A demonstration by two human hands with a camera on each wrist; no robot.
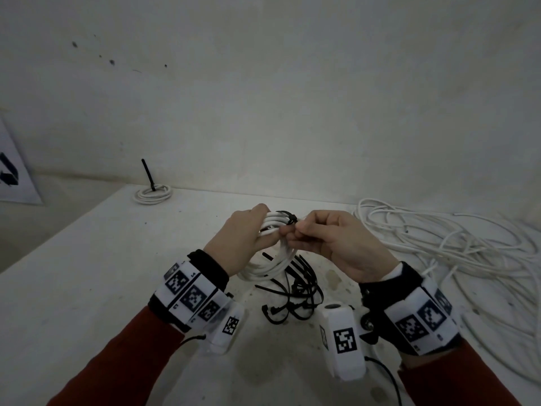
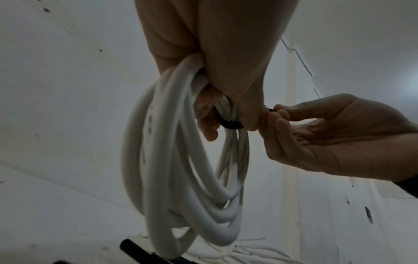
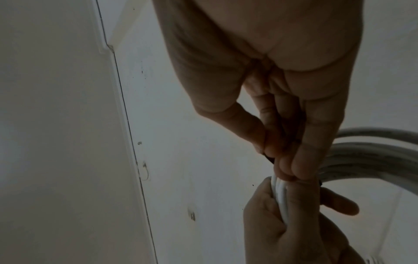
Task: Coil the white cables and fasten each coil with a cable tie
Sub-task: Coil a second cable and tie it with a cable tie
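Observation:
My left hand [image 1: 248,230] grips the top of a white cable coil [image 1: 272,259] held above the table; the coil [image 2: 172,160] hangs as several loops below the fist. A black cable tie [image 1: 288,219] is wrapped round the bundle beside my left fingers, seen as a dark band [image 2: 230,124] in the left wrist view. My right hand [image 1: 319,235] pinches the tie's tail between thumb and fingertips [image 3: 287,160], right against the coil. The tail itself is mostly hidden by the fingers.
A pile of loose black cable ties [image 1: 295,291] lies on the white table [image 1: 87,273] under my hands. A tangle of loose white cable [image 1: 453,244] spreads to the right. A tied coil [image 1: 152,194] with an upright tie tail sits at the back left.

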